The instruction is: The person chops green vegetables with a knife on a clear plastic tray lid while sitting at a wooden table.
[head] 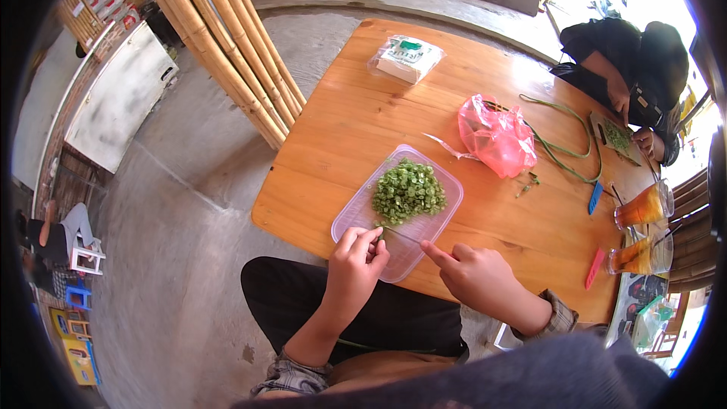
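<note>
A pile of chopped green onion (408,190) lies on a translucent plastic lid (351,217) at the table's near edge. My left hand (356,258) pinches a short end of green onion (380,233) over the lid, just below the pile. In my right hand (476,271) is a knife, its handle hidden in my fist and its thin blade (404,235) pointing left to the onion at my left fingertips. My right index finger stretches along the back of the blade.
A pink plastic bag (497,136) and long green onion stalks (582,153) lie beyond the lid. At right are a blue knife sheath (595,197), a red one (594,268) and two glasses of iced drink (642,204). Across the table, another person (630,68) cuts greens on a board (599,125).
</note>
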Available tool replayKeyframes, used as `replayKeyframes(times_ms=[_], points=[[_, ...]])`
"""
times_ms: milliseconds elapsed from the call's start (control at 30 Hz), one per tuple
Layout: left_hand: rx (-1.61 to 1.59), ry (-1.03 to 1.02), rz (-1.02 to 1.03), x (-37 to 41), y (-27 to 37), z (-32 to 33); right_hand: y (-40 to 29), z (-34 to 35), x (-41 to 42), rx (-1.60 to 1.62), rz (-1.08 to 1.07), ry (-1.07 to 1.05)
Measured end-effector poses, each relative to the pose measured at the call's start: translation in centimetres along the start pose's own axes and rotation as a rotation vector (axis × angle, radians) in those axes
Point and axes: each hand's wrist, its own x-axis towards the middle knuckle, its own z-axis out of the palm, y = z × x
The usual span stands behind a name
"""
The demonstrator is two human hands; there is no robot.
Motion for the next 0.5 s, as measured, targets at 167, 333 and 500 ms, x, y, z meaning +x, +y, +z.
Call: replayKeyframes(times_ms=[167, 333, 500], points=[[0.023, 0.004, 0.002, -0.1, -0.1, 0.0, -0.2, -0.1, -0.2, 0.014, 0.001, 0.06], [0.023, 0.0, -0.004, 0.0, 0.0, 0.0, -0.3, 0.7, -0.1, 0.0, -0.013, 0.079], [-0.012, 0.015, -0.02, 0.1, 0.2, 0.0, -0.7, 1.3, 0.3, -0.028, -0.023, 0.073]])
